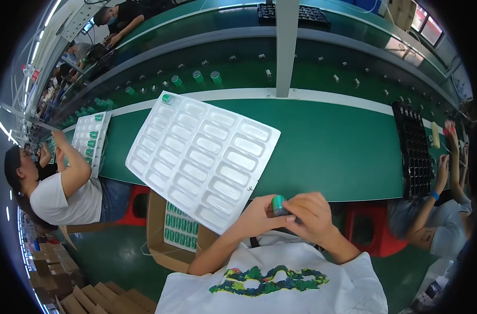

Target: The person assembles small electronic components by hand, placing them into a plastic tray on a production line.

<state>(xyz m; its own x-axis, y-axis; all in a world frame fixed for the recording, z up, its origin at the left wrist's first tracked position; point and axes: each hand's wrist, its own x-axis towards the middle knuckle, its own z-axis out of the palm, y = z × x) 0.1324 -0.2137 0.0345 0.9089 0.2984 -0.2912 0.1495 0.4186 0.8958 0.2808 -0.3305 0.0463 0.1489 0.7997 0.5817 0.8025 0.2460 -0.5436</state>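
Note:
In front of my chest, my left hand (256, 217) is wrapped round a small green cylinder (278, 203), which stands tilted with a darker grey part below. My right hand (313, 213) is closed too, its thumb and fingertips pinching at the grey part; anything smaller between them is hidden. Just beyond my left forearm lies a white moulded tray (211, 168) with rows of oblong hollows. It sits askew on the green bench and juts over the near edge. One green cylinder (167, 99) rests in its far left corner hollow; the other hollows hold none.
Below the tray's near edge, a cardboard box (156, 230) holds trays of green cylinders. Past the bench a green conveyor (238, 73) carries several cylinders and small metal parts. A grey post (286, 52) rises there. A black tray (412, 152) lies right. Co-workers sit on both sides.

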